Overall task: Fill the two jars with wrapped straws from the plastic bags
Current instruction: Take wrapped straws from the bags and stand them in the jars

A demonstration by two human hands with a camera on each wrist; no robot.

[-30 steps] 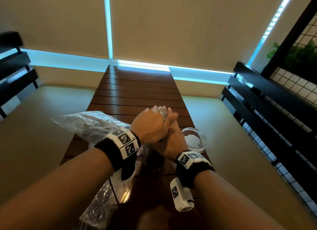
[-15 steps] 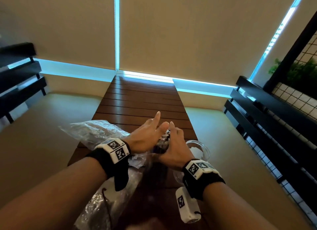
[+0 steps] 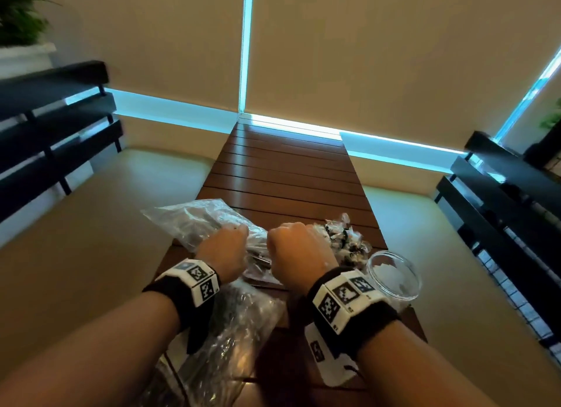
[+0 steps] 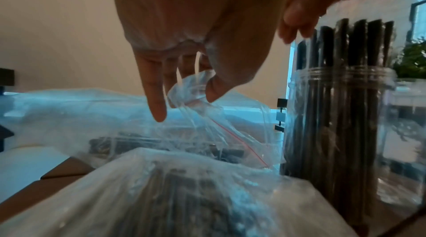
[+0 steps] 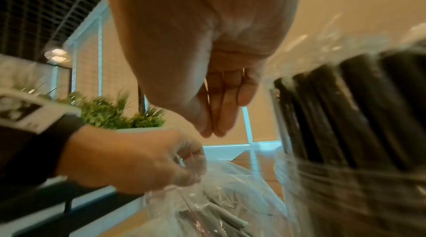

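A clear zip bag (image 3: 194, 221) of dark wrapped straws lies on the wooden table (image 3: 288, 176). My left hand (image 3: 224, 248) pinches the bag's mouth (image 4: 191, 86) between thumb and fingers. My right hand (image 3: 297, 248) hovers just right of it, fingers curled against the thumb (image 5: 209, 128), with nothing seen between them. Behind the right hand stands a jar (image 4: 341, 113) packed with upright black straws (image 3: 343, 239). A second glass jar (image 3: 394, 276) stands to its right, with no straws seen in it. Another bag of straws (image 3: 236, 330) lies under my left wrist.
The far half of the slatted table holds nothing. Beige bench seats (image 3: 91, 224) flank the table on both sides, with dark slatted rails (image 3: 54, 124) beyond them. A potted plant (image 5: 108, 111) stands on the left.
Both hands have left the top of the straw-filled jar and dropped to the left. The left hand has taken hold of the bag's mouth; the right hand has curled shut.
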